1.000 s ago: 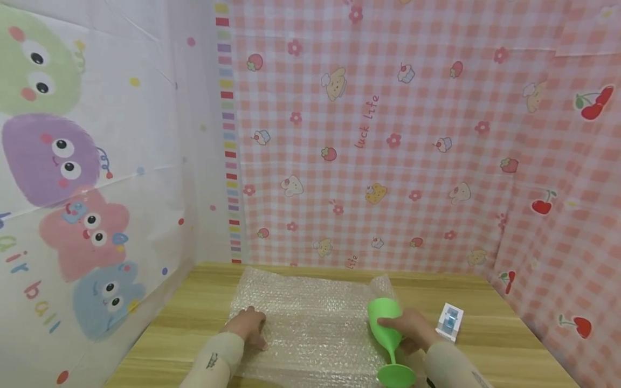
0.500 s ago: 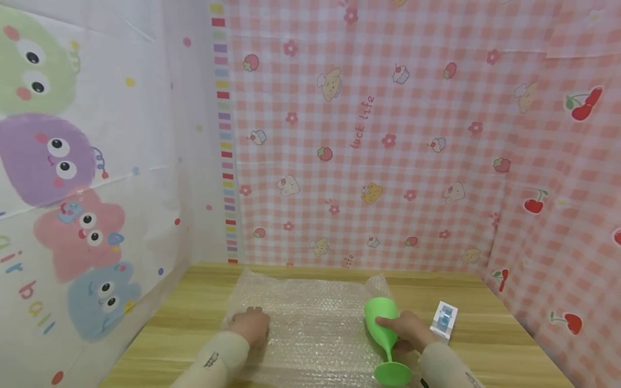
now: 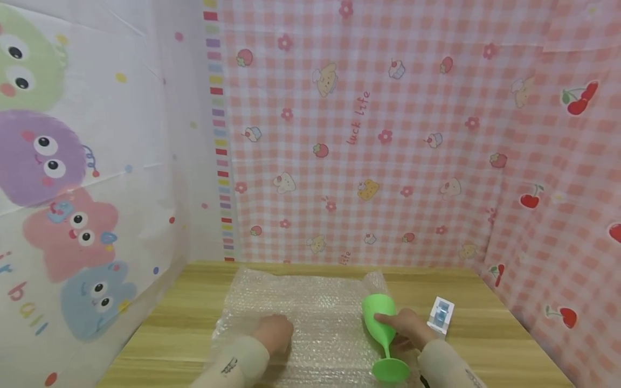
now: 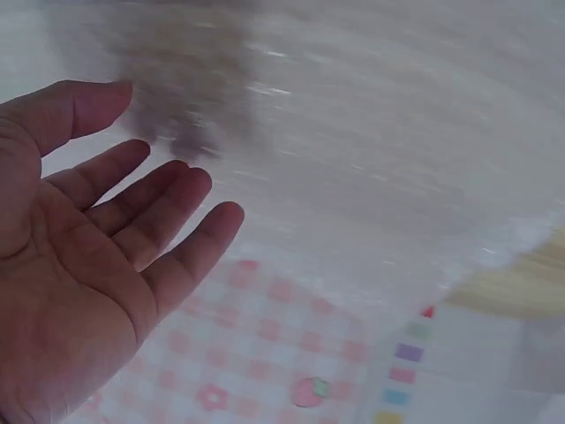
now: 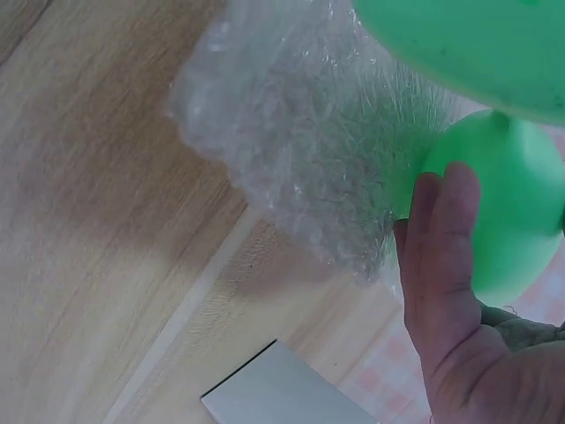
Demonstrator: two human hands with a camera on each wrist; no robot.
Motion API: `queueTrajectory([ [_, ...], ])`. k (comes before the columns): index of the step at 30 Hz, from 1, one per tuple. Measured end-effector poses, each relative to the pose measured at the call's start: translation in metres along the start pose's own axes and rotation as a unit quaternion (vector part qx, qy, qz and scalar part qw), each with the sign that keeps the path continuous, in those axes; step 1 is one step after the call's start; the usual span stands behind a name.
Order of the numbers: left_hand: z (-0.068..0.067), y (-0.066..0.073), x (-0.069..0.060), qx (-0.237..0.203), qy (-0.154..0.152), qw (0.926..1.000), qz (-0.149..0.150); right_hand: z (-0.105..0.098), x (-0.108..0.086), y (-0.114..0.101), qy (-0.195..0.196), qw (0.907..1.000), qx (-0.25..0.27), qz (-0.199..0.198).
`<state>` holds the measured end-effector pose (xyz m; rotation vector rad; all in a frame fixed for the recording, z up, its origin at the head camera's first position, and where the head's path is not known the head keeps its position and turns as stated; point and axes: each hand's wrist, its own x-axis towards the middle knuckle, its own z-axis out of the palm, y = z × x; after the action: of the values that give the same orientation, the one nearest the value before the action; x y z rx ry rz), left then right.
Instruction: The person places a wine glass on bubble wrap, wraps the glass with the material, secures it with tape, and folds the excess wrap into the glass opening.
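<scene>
A green plastic goblet (image 3: 380,323) lies tilted at the right side of a sheet of bubble wrap (image 3: 320,318) on the wooden table. My right hand (image 3: 409,327) grips its cup, fingers curled round the side in the right wrist view, where the goblet (image 5: 521,203) stands over a crumpled edge of the wrap (image 5: 291,132). My left hand (image 3: 275,333) is over the left part of the wrap. In the left wrist view the left hand (image 4: 115,238) has its palm turned up and fingers loosely extended beside the wrap (image 4: 371,159), holding nothing.
A small white box with a blue picture (image 3: 441,316) lies on the wooden table (image 3: 160,323), right of the right hand. Behind the table hangs a pink checked cloth (image 3: 301,188); a white cloth with cartoon figures (image 3: 145,108) covers the left side.
My left hand has moved to the right over the bubble wrap. The right hand keeps its grip on the goblet, nearly in place. The head view has shifted slightly.
</scene>
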<state>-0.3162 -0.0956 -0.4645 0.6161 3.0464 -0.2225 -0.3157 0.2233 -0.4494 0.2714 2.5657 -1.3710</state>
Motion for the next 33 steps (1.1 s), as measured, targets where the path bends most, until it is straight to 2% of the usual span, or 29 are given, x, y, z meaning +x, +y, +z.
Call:
queueTrajectory([
  [6, -0.007, 0.03, 0.008, -0.059, -0.015, 0.998, 0.017, 0.001, 0.0, 0.001, 0.005, 1.0, 0.001, -0.003],
  [11, -0.008, 0.05, 0.015, -0.089, 0.009, 0.9949, 0.046, 0.002, 0.0, 0.001, 0.015, 0.9998, 0.01, -0.006],
  [17, -0.004, 0.065, 0.026, -0.103, 0.036, 0.9884, 0.106, 0.002, 0.001, 0.002, 0.018, 0.9997, 0.012, 0.006],
  [21, -0.007, 0.081, 0.033, -0.137, 0.048, 0.9829, 0.114, 0.001, 0.003, 0.002, 0.02, 0.9996, 0.015, 0.011],
  [24, -0.01, 0.094, 0.038, -0.177, 0.068, 0.9758, 0.109, 0.001, 0.002, 0.001, 0.022, 0.9995, 0.019, 0.012],
  [28, -0.011, 0.108, 0.044, -0.243, 0.097, 0.959, 0.109, 0.001, 0.001, -0.001, 0.02, 0.9995, 0.019, 0.014],
  [31, -0.011, 0.116, 0.046, -0.288, 0.107, 0.9457, 0.105, 0.0, 0.0, -0.001, 0.013, 0.9996, 0.017, 0.019],
  [33, -0.01, 0.12, 0.048, -0.299, 0.114, 0.9417, 0.104, -0.002, 0.0, -0.002, 0.006, 0.9997, 0.015, 0.02],
])
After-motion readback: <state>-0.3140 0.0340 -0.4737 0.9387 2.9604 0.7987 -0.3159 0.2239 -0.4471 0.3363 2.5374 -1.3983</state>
